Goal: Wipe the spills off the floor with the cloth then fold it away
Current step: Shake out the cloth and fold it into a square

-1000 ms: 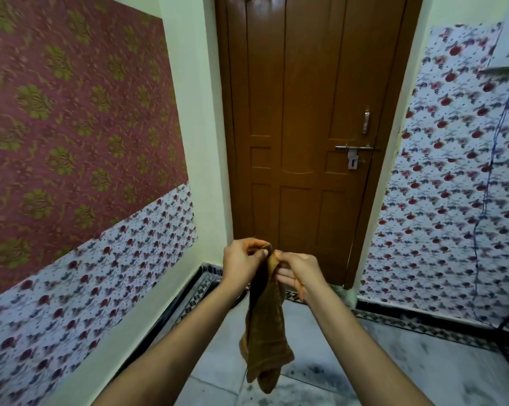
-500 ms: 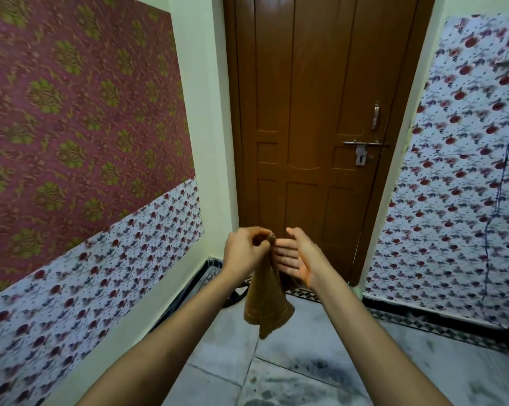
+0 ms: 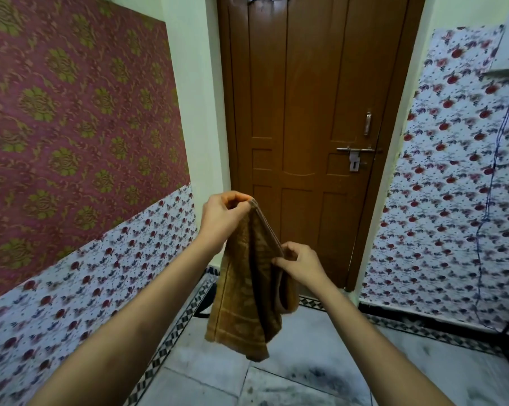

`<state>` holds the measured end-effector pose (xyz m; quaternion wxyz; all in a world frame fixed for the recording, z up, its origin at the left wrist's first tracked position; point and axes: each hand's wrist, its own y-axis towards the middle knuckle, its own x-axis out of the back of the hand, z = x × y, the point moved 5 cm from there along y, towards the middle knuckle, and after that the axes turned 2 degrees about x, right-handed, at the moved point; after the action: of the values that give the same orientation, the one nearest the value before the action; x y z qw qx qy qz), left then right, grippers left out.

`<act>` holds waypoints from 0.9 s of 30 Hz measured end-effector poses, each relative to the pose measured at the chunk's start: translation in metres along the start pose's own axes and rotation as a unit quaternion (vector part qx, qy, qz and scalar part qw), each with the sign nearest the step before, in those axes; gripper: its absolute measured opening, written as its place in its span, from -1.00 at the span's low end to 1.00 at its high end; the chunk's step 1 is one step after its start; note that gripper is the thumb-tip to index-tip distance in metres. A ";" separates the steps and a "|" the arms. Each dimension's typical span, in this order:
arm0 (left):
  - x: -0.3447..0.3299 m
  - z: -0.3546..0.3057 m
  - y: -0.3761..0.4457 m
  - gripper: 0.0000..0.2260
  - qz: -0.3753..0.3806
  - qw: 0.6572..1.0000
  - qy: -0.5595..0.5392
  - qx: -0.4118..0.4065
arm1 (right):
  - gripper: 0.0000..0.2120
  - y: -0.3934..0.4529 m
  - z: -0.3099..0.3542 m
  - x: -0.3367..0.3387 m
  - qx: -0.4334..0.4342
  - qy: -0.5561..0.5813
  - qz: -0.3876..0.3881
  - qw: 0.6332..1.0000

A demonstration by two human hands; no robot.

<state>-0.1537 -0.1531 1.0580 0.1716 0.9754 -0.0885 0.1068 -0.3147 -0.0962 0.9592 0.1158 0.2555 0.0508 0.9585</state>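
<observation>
In the centre of the frame the cloth (image 3: 249, 291), a brown terry towel with a woven border band, is hanging doubled in the air in front of the wooden door (image 3: 303, 112), its lowest corner dangling above the pale marbled floor (image 3: 320, 373). The left hand (image 3: 222, 219) is pinching the top corner between thumb and curled fingers, just above centre, so the fabric is draping from that single point. Lower and to the right, the right hand (image 3: 301, 263) is nipping the cloth's right-hand edge with thumb and fingertips; how many layers it is catching is hard to tell, since the folds are hiding each other there. The towel looks soft, light and limp, sagging into loose vertical pleats instead of holding any shape, and its looped pile should be giving the fingers good purchase. For a tidy fold it is probably best taken by its hemmed corners and edges, where the weave is flatter and firmer.
</observation>
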 end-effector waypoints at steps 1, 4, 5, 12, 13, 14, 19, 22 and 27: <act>0.005 -0.001 0.003 -0.88 -0.018 1.000 -0.003 0.007 | -0.90 0.000 -0.004 0.001 -0.008 -0.004 -0.008 1.000; 0.023 -0.006 0.010 -0.86 -0.074 0.997 -0.026 0.023 | -0.89 0.001 -0.017 0.010 -0.036 -0.023 -0.046 0.998; 0.029 -0.006 0.012 -0.85 -0.090 0.995 -0.030 0.025 | -0.89 0.001 -0.020 0.015 -0.042 -0.030 -0.056 0.997; 0.057 0.038 0.022 -0.82 -0.143 0.978 -0.079 0.132 | -0.88 0.008 -0.009 0.064 0.000 0.136 -0.150 0.979; 0.058 0.045 0.021 -0.81 -0.143 0.974 -0.097 0.148 | -0.90 0.009 -0.005 0.068 0.011 0.181 -0.166 0.969; 0.057 0.051 0.020 -0.79 -0.142 0.971 -0.110 0.156 | -0.90 0.009 -0.001 0.070 0.017 0.221 -0.178 0.959; 0.052 0.056 0.020 -0.86 -0.069 0.976 -0.133 0.157 | -0.91 0.013 0.011 0.080 -0.024 0.387 -0.185 0.903; 0.054 0.052 0.026 -0.85 -0.050 0.977 -0.140 0.155 | -0.92 0.013 0.007 0.082 -0.080 0.406 -0.173 0.894; 0.043 0.054 0.024 -0.86 -0.089 0.975 -0.135 0.153 | -0.95 0.010 0.005 0.061 -0.135 0.394 -0.223 0.881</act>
<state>-0.1077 -0.2001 1.0259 0.0155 0.9994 -0.0062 -0.0290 -0.3656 -0.0906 0.9943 0.3306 -0.1798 0.0182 0.9263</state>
